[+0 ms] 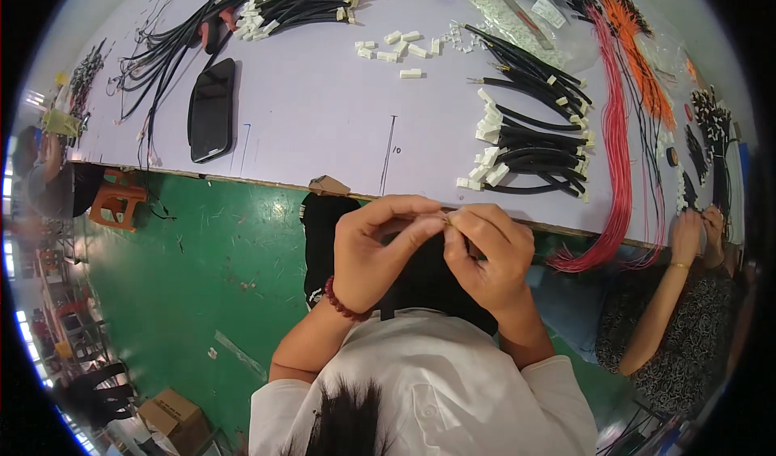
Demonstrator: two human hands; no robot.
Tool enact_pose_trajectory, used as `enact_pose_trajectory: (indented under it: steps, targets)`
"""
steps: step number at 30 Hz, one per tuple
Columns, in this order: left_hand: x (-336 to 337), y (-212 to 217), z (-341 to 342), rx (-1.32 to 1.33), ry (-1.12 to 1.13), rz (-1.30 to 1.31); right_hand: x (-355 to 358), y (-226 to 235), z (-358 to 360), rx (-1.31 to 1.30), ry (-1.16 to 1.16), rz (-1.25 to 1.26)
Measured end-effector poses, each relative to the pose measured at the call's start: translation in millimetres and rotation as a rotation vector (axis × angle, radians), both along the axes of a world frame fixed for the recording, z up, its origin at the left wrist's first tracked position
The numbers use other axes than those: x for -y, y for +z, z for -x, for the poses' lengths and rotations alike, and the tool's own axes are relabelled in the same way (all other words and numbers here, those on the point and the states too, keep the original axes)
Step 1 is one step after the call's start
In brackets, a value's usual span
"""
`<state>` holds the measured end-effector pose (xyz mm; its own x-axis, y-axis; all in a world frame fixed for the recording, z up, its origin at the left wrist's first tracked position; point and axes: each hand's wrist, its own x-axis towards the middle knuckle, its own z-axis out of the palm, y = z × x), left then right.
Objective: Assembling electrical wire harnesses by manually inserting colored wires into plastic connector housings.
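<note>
My left hand and my right hand meet fingertip to fingertip just below the table's front edge, pinching a small pale piece between them; what it is stays hidden by the fingers. A red bead bracelet circles my left wrist. On the table beyond my right hand lies a pile of black cables with white connectors.
A black phone lies at the left of the table. Loose white connectors, more black cable bundles, red wires and orange wires cover the far and right parts. Another person's hands work at the right. Green floor lies below left.
</note>
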<state>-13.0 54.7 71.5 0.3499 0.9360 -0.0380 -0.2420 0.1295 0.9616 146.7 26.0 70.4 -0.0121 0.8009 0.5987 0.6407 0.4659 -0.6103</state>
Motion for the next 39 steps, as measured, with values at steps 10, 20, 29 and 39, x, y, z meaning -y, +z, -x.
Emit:
enact_pose_trajectory:
  steps: [10,20,29,39]
  targets:
    - [-11,-11,5,-0.171,0.100,-0.413,3,-4,0,-0.652,0.235,0.504]
    - [-9,-10,4,-0.180,0.137,-0.395,-1,-5,0,-0.854,0.229,0.550]
    - [-16,-6,12,-0.206,-0.005,-0.322,-2,5,-5,-0.481,0.240,0.513]
    - [-26,-3,12,-0.285,-0.117,-0.347,-1,2,-5,-0.513,0.241,0.605]
